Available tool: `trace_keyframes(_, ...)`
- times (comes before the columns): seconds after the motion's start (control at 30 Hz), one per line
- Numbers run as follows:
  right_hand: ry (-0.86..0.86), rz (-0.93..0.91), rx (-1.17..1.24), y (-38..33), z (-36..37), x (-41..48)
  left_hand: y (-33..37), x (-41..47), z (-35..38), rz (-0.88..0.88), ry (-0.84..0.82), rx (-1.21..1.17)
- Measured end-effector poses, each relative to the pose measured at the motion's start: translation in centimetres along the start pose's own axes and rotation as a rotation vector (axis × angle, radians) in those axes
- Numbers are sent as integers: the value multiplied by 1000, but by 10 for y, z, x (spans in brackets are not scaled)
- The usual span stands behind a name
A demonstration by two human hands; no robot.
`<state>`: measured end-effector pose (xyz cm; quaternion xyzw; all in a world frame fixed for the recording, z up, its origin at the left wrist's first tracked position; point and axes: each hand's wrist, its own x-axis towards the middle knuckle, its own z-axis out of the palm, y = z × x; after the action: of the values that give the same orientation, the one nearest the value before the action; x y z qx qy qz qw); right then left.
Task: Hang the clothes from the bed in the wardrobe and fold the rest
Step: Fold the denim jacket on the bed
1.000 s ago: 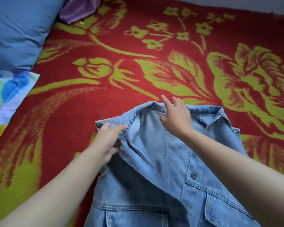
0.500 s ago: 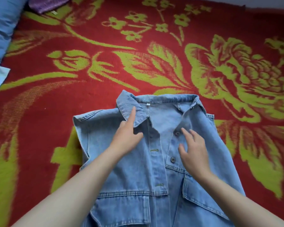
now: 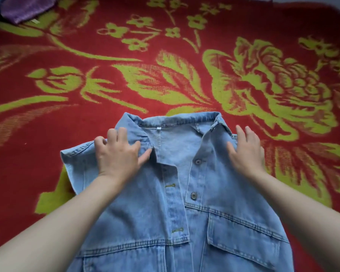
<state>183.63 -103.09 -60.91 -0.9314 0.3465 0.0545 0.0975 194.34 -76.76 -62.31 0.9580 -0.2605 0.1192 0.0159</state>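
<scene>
Head cam, denim vest [image 3: 204,222] flat on blanket [image 3: 165,79], both hands' fingers [image 3: 114,134] spread, pressing shoulders.

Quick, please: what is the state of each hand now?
Left hand: open, flat on the vest near the collar, holding nothing.
Right hand: open, flat on the vest, holding nothing.

I see the light-blue sleeveless denim jacket [image 3: 185,193] lying flat, front up, collar spread, placket unbuttoned, on the bed [image 3: 165,75].

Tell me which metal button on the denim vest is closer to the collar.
The upper metal button, just below the open collar. The other button sits lower on the placket, just above the chest pocket flap.
</scene>
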Motion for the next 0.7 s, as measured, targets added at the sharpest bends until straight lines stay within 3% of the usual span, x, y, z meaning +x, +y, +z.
trace_keyframes(0.1,-25,-204,-140,-4,-1,21,3,15,12,74,-49,-60)
trace_keyframes(0.2,-152,-243,-155,-22,13,37,3,22,40,168,-446,9)
trace_keyframes(0.3,-239,-278,-194,-34,32,50,-3,28,59,104,-597,-131)
trace_keyframes(0.47,-221,-353,-204,-33,45,66,-6,53,49,103,-446,-93)
trace_keyframes(0.6,182,-467,80,-38,43,65,9,79,34,259,105,-266)
trace_keyframes(0.63,264,-485,147,-40,46,63,15,91,34,263,161,-268)
trace_keyframes(0.7,177,-424,164,-43,61,61,22,103,43,215,-67,-168)
